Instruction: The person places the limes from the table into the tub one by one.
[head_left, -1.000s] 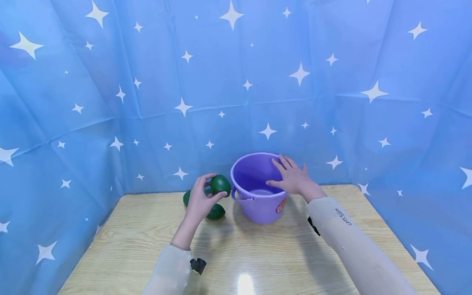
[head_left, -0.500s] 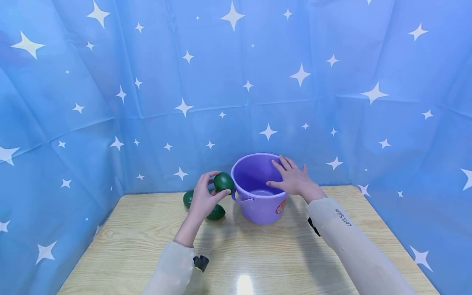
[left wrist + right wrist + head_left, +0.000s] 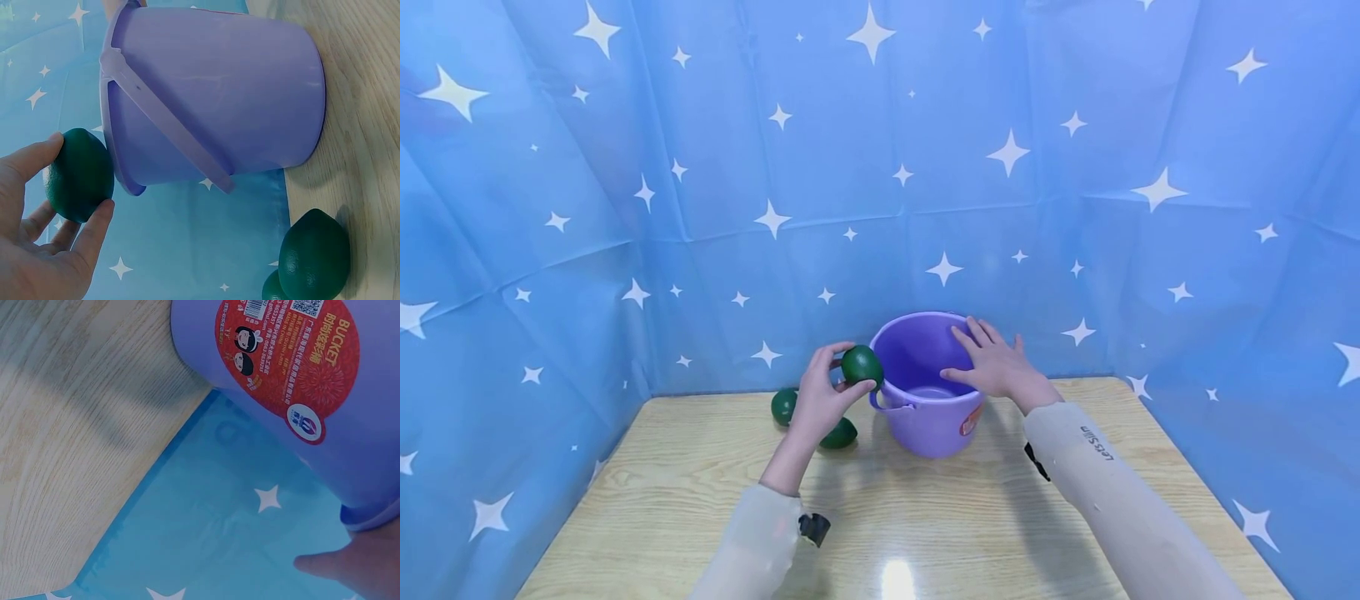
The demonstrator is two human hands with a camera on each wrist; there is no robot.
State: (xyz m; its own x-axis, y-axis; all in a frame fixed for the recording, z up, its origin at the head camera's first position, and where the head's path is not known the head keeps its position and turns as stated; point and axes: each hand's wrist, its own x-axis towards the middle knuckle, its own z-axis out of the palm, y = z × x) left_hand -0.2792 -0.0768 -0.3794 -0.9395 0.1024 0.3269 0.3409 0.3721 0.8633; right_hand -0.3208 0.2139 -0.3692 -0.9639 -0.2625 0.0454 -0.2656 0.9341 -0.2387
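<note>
Pinching a green avocado just beside the purple bucket's rim, the left grip holds it above the desk, while the right grip rests spread-fingered on the rim.

Bucket mouth half covered by right hand; left half free.

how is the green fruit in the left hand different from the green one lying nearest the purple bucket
The dark green egg-shaped fruit in the left hand is held off the table, pinched between thumb and fingers; the dark green fruit nearest the bucket lies on the light wooden table, untouched. The held one sits level with the rim of the purple plastic bucket; the lying one is beside its base. Both look alike in colour and shape.
</note>
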